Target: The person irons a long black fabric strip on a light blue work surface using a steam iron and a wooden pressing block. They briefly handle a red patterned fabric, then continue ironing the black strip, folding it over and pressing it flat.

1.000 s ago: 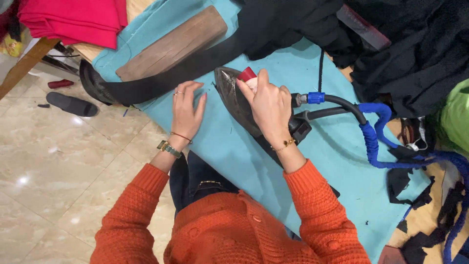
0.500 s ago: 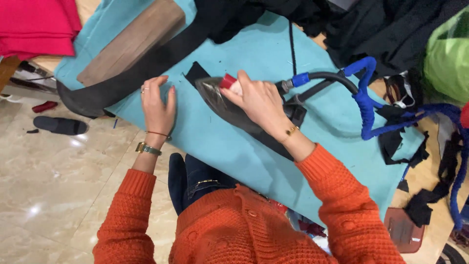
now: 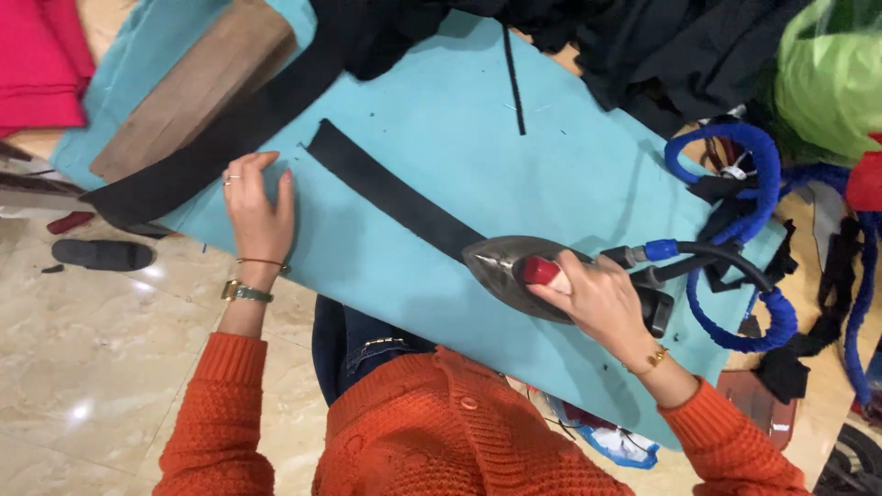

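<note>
Head view looks straight down on a table (image 3: 570, 165) covered in turquoise cloth, with the person's orange knitted sleeves at the bottom of the frame. Right hand (image 3: 597, 298), lower right of centre, is clamped around the handle of a grey steam iron (image 3: 510, 266) that has a red knob near the thumb; the iron's tip points toward the upper left and sits on the lower end of a long black fabric strip (image 3: 386, 188). That strip lies flat on the turquoise cover, running diagonally from the middle left toward the iron. Left hand (image 3: 259, 207), at the left of the frame, lies flat with fingers spread apart on the cover, just beside the strip's upper end and gripping nothing; a watch and thin bracelet show at its wrist. Behind the iron, a black hose with a blue fitting (image 3: 726, 257) curves away, near a coiled blue cord (image 3: 763, 184) at the right. A wider black band (image 3: 230, 138) crosses the upper left beside a brown wooden block (image 3: 197, 87). Dark garments (image 3: 661, 46) pile along the top edge
</note>
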